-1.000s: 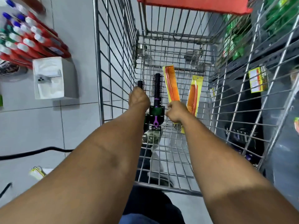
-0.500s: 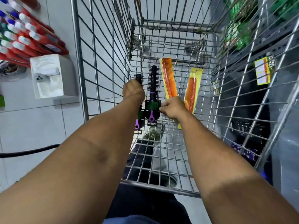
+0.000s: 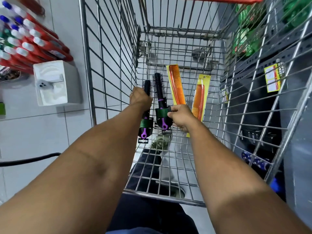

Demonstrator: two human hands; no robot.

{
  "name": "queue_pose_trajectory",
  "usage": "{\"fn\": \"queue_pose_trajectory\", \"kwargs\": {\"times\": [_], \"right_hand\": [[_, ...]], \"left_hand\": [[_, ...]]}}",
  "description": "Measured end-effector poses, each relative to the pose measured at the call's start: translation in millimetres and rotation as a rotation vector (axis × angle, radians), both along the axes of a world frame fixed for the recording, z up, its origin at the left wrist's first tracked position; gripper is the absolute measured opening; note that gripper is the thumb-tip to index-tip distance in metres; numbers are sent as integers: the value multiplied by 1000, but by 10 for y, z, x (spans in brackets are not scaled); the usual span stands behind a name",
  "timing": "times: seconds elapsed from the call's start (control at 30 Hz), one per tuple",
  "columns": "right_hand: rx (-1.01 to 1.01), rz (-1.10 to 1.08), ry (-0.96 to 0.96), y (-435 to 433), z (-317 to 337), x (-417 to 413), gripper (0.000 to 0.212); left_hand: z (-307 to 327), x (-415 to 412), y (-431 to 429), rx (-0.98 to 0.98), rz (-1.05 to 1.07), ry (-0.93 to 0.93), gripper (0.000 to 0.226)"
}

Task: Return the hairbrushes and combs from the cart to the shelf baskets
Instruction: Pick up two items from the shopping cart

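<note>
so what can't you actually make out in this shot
Head view only:
- Left hand fingers: curled behind the left brush.
- Comb lower end: hidden by the right hand.
- Shelf baskets: none identifiable.
- Yellow shelf tag: print too small.
- Cart handle: cut off by the top edge.

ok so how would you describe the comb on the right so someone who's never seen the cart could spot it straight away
Look into the wire shopping cart and find the two orange combs lying on its floor, right of the two black round hairbrushes. The one you want is the comb on the yellow card, nearest the cart's right wall, beside the right hand. Unlike the wide orange comb, it is narrower with a thin tail handle.
</note>
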State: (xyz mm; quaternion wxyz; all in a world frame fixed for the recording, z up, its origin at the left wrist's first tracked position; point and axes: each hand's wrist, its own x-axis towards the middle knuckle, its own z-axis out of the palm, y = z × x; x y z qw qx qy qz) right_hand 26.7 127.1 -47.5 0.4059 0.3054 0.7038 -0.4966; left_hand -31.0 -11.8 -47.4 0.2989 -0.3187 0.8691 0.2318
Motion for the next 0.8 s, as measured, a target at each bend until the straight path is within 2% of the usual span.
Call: {"fn": "queue_pose_trajectory", "kwargs": {"times": [0.1,0.2,0.3,0.37,0.47,0.57,0.67,0.8], "right_hand": [[-25,-51,3,40,31,0,16],[-19,-64,38,110,139,-14,31],[-24,-129,92,200,314,-34,29],[-20,-157,122,271,437,-53,30],[-12,-191,177,367,714,-45,33],[-46,-280,247,462,1060,-10,31],[-50,-292,327,600,1474,37,24],[-17,-361,438,851,2173,130,18]], "left_hand": [[40,27,-32,73,12,1,47],[64,28,-65,195,102,20,49],[-134,-30,-187,334,156,36,58],[26,-63,-177,434,163,54,49],[762,-58,13,592,180,87,23],[1189,-119,128,694,150,146,19],[1600,-213,242,762,97,199,26],[2229,-366,433,829,20,281,16]]}}
